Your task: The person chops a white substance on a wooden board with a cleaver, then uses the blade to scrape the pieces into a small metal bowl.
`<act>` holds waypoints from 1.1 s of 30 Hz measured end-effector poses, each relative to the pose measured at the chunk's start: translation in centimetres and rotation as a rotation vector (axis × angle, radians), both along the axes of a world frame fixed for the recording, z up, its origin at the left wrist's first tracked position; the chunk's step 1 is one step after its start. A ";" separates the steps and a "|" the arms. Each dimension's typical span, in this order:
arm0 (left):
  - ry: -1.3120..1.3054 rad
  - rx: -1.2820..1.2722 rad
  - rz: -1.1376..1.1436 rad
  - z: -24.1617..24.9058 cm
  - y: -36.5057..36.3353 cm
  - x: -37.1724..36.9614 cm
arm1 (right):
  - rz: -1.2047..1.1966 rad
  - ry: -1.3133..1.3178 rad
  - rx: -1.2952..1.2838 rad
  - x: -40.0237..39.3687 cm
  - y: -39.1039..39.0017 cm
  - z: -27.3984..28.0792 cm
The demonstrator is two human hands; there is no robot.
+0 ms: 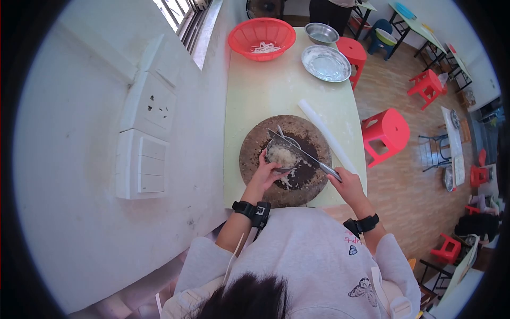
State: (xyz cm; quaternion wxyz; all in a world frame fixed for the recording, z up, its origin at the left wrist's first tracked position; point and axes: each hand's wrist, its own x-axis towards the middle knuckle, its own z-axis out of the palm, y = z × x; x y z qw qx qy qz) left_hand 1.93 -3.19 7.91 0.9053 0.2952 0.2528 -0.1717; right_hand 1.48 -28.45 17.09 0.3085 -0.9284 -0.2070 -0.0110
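Note:
My left hand is closed around the near left side of a small metal bowl, tilted over the board. Finely chopped pale food fills it, of a kind I cannot make out. In my right hand is the handle of a kitchen knife. Its blade slants up and left across the bowl's top. Another thin metal handle sticks out at the bowl's far side. Under both lies a round, dark-stained chopping board, with pale scraps scattered on it.
Right of the board lies a long white rolling pin or tube. A red plastic basket with white strips, a floury metal plate and a metal bowl stand at the table's far end. Wall on the left; red stools on the right. Another person stands beyond.

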 end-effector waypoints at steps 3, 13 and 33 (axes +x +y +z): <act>0.005 0.010 -0.006 -0.3 0.1 -0.1 | -0.043 0.030 0.045 -0.7 0.3 0.7; 0.067 0.028 0.053 -0.7 0.8 -1.4 | -0.132 0.166 0.098 -1.5 -0.2 -1.1; 0.042 0.081 0.418 -0.3 8.5 -6.7 | -0.417 0.663 0.618 5.4 -2.6 -13.6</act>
